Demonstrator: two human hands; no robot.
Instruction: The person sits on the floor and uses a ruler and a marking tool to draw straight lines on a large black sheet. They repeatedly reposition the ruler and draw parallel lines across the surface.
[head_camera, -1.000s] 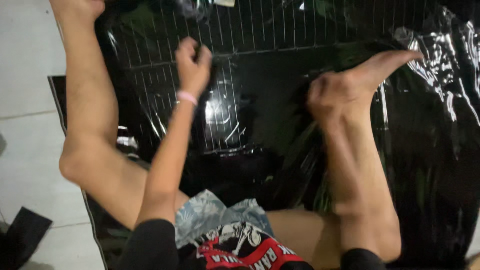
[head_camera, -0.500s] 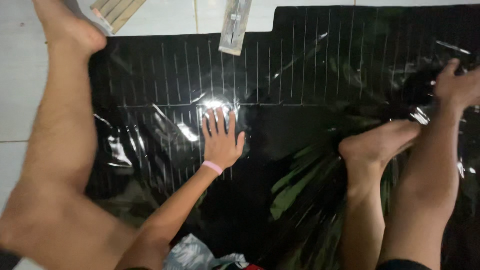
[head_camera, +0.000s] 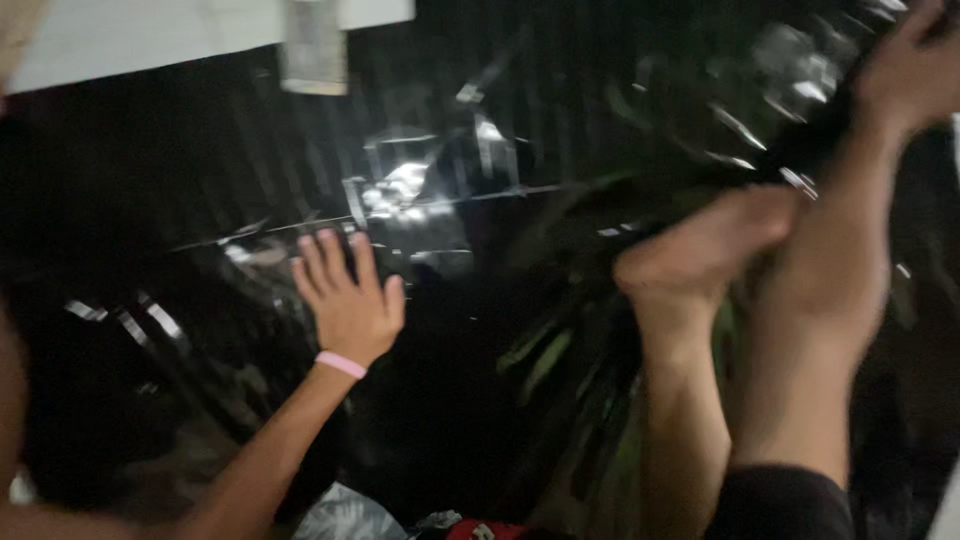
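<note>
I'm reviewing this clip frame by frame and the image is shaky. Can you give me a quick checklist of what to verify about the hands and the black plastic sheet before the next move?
1. Left hand flat on the black plastic sheet, fingers spread: ok.
2. Right hand gripping the sheet's raised, crinkled part at upper right: cannot tell, blurred and cut by the frame edge.
3. Right foot resting on the sheet: ok, though what it presses on is unclear.
4. Sheet lying smooth: not ok, creased and bunched on the right.
5. Pale flat object at the sheet's far edge, away from both hands: ok.
6. Picture sharpness: not ok, motion blur.
</note>
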